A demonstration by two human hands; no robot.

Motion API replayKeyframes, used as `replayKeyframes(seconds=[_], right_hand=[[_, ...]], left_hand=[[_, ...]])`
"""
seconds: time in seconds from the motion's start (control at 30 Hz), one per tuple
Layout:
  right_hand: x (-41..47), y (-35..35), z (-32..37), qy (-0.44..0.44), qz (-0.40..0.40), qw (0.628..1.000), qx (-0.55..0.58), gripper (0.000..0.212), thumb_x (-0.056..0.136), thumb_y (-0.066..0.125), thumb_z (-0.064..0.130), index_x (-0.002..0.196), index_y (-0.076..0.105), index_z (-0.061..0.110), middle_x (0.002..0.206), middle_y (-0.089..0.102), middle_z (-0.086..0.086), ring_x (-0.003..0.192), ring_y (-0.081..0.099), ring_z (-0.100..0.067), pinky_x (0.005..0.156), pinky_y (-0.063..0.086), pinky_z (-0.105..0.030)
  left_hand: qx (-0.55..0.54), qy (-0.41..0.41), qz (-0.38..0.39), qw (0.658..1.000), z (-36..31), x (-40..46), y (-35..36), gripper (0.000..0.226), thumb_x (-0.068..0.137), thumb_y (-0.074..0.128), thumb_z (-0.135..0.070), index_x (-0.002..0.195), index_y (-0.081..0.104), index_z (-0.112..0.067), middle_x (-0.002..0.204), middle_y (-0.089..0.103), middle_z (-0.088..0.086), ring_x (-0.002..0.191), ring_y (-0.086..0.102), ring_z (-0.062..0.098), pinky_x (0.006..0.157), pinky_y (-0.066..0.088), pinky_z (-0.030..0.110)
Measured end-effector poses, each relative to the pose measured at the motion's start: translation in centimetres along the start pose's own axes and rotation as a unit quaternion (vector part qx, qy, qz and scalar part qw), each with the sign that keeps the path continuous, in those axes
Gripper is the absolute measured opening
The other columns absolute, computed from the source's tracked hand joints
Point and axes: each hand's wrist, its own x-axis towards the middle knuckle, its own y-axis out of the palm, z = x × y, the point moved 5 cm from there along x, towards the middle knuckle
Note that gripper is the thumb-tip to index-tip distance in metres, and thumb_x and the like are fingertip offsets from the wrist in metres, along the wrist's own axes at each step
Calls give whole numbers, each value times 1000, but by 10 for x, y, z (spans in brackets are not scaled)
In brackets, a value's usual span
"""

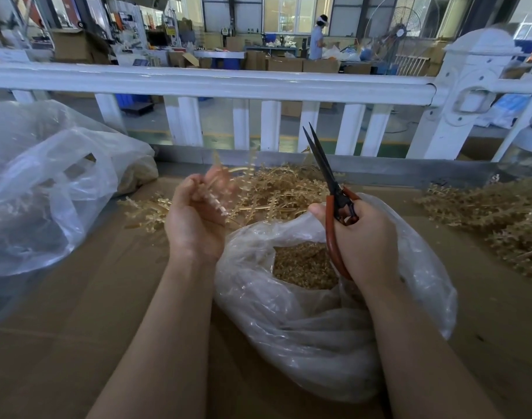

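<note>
My left hand [195, 219] is palm up above the cardboard table, fingers curled round a blurred golden plastic sprig [216, 189]. My right hand [364, 240] grips red-handled scissors [334, 204]; their dark blades point up and away and are nearly together. Below both hands lies a clear plastic bag [304, 322], open at the top, holding golden cut pieces [301, 264]. A heap of golden sprigs [277, 189] lies just beyond the hands.
A large crumpled clear bag [47, 182] sits at the left. Another pile of golden sprigs [500, 219] lies at the right edge. A white fence rail [213, 83] runs across behind the table [107, 297]. A person [317, 37] stands far back in the workshop.
</note>
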Motion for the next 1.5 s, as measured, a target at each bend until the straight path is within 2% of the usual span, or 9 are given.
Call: replayKeyframes(seconds=[0.17,0.4,0.57,0.63,0.8,0.93,1.13,1.33,1.5], right_hand=[[0,-1,-1,2,3,1000,-9,72,66,47,90,93,73,28,78,62,23,74,56,13,61,32,-6],[0,0,0,-1,6,1000,-20,69,69,48,88,90,73,27,76,61,24,72,57,11,56,34,-5],[0,-1,0,-3,4,1000,-21,56,71,53,84,85,69,32,73,58,27,71,57,14,56,40,-3],[0,0,-1,-1,6,999,-33,50,74,57,81,84,67,33,72,57,28,68,56,12,54,34,-5],[1,1,-5,5,9,999,-35,49,76,60,78,88,69,31,72,56,29,71,55,10,59,34,-8],[1,0,-5,6,2,999,-38,50,75,58,80,84,67,32,70,56,28,67,55,10,57,32,-7],[2,3,-7,12,10,999,-35,68,70,50,85,92,73,25,72,59,23,70,54,9,60,34,-10],[2,2,-8,11,11,999,-41,55,78,62,75,92,73,24,73,59,22,71,54,8,61,34,-10],[0,2,-5,15,6,999,-39,54,73,59,79,82,69,26,66,57,24,65,56,7,57,32,-7]], left_hand=[[-3,72,-192,979,-17,9,-35,28,105,39,-14,124,57,-2,92,72,4,74,69,15,75,58,30],[60,127,-319,937,-21,4,-51,17,106,37,-11,92,45,-16,83,64,2,63,61,10,66,55,24],[188,153,-392,888,-29,-3,-57,9,104,43,-15,110,48,-20,97,62,-8,81,61,0,68,50,9],[251,156,-373,880,-31,-2,-53,23,102,45,-10,122,49,-20,121,58,-2,103,60,7,88,49,14],[467,205,-311,802,-35,-8,-32,40,95,59,-7,133,53,-19,149,27,2,130,42,13,99,31,5],[630,255,-285,676,-35,-17,-13,39,90,62,-8,125,61,-25,150,36,1,143,31,19,119,15,38],[718,291,39,630,7,-17,20,29,95,61,-13,123,65,-20,128,61,3,122,50,22,104,36,33],[857,87,236,450,65,-8,5,65,98,38,-24,150,13,-55,164,17,0,150,13,24,117,8,53],[844,107,223,476,65,-5,4,46,95,43,-28,137,41,-47,154,38,-7,144,24,20,112,12,49]])
